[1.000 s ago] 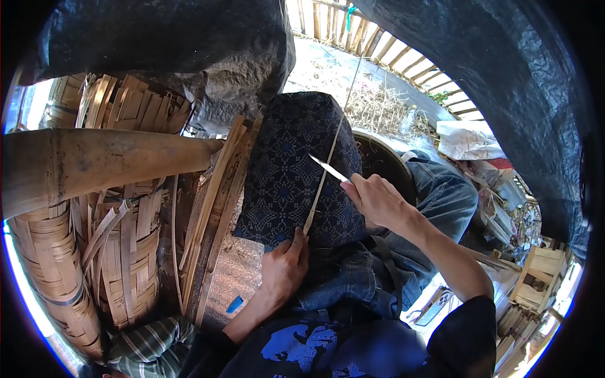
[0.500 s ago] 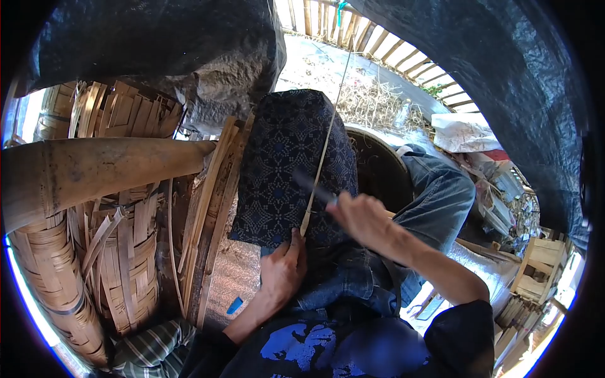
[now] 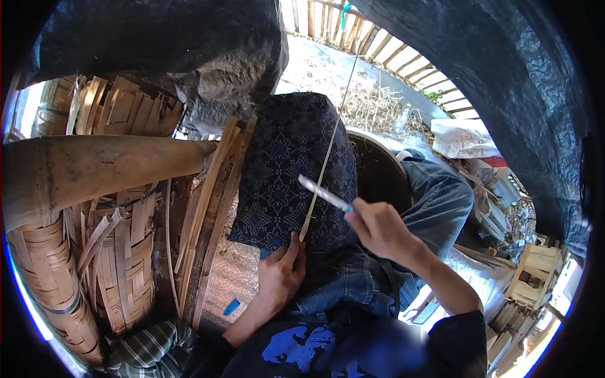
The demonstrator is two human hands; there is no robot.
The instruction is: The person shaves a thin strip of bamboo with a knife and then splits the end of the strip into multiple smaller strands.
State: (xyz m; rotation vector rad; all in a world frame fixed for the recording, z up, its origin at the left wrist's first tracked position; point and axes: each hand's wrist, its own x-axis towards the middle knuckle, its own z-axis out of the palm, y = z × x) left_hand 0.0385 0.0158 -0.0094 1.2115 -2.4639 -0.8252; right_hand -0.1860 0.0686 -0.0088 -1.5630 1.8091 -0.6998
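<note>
My right hand (image 3: 381,230) grips a knife (image 3: 322,191), its pale blade pointing up and left across a long thin bamboo strip (image 3: 326,154). Near my lap, my left hand (image 3: 282,272) pinches the lower end of that strip between thumb and fingers. From there the strip slants up and away to the right, beyond the far edge of a dark patterned cloth (image 3: 277,170). The cloth is draped over my thigh, under the strip and the blade.
At left stand woven bamboo baskets (image 3: 135,271) and a thick bamboo pole (image 3: 113,170), with upright slats (image 3: 208,214) beside my leg. A dark round container (image 3: 381,170) sits between my legs. Black plastic sheeting (image 3: 504,63) hangs overhead; shavings (image 3: 378,104) lie ahead. A blue scrap (image 3: 231,307) rests below.
My right hand has moved slightly right and down, and the knife blade has turned to show its bright flat side. My left hand stays nearly where it was on the strip.
</note>
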